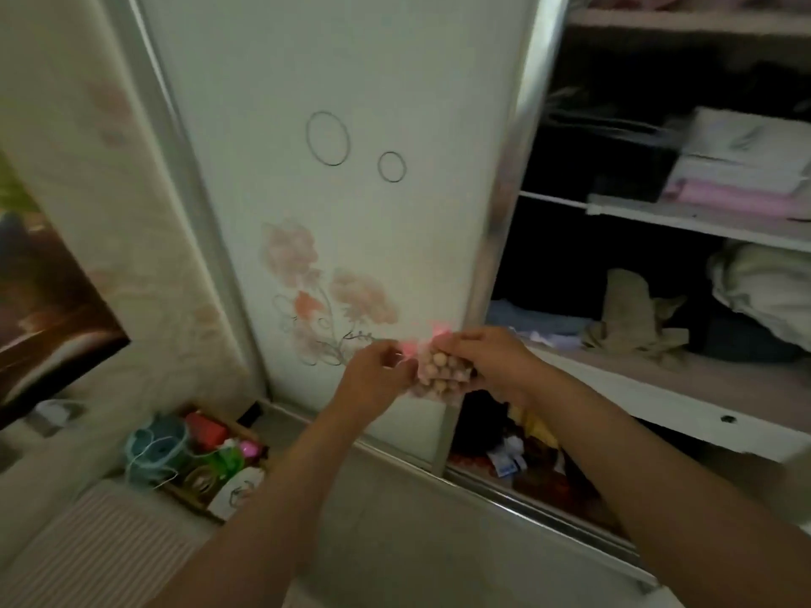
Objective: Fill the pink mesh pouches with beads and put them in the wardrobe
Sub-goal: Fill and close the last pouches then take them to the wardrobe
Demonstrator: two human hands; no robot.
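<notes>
Right hand (487, 362) clamped on the bead-filled pouch (441, 373), left hand (377, 370) pinching its pink drawstring; open wardrobe shelf (658, 379) just right, nearer the right hand

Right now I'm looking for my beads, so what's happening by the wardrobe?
A person stands at the open wardrobe, holding a pink mesh pouch full of beads. The right hand grips the pouch, while the left hand pinches the pink drawstring at its side, seemingly closing it. The pouch is not yet on a shelf. A box of craft supplies sits on the floor.
</notes>
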